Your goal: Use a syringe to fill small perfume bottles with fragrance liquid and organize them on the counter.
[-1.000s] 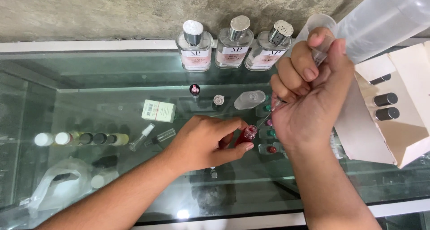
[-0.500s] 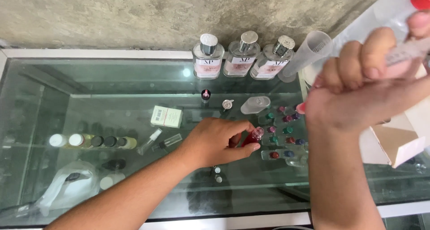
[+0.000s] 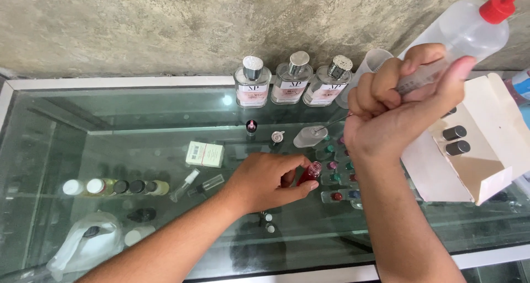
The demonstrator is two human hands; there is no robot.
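Spanning nearly the whole view, a glass display counter (image 3: 138,123) with a white frame runs along a rough concrete wall (image 3: 165,29), and shelves of small goods show dimly through its top. At the right edge an opened white cardboard box (image 3: 486,150) lies on the glass with two dark-capped vials (image 3: 455,140) showing inside. Above it a translucent squeeze bottle (image 3: 464,29) with a red nozzle cap tilts across the upper right corner. Three square perfume bottles (image 3: 290,84) with silver caps stand in a row against the wall.

The right hand (image 3: 397,109) is raised above the counter, fist closed around a clear syringe (image 3: 422,79); the thin needle (image 3: 331,123) points down and to the left toward a frosted flat bottle (image 3: 309,137) lying on the glass. The left hand (image 3: 270,181) rests low on the counter, fingers pinched around a small red vial (image 3: 312,172) that stands on the glass just beside a cluster of tiny vials with coloured caps (image 3: 339,172).

Further left, a small pale carton (image 3: 205,153) lies flat, with two clear slim spray vials (image 3: 196,183) near it. A row of little capped bottles (image 3: 116,187) shows under the glass, and a crumpled plastic bag (image 3: 88,241) sits below them. A loose spray cap (image 3: 277,136) and a tiny pink-topped vial (image 3: 251,126) stand before the perfume bottles.
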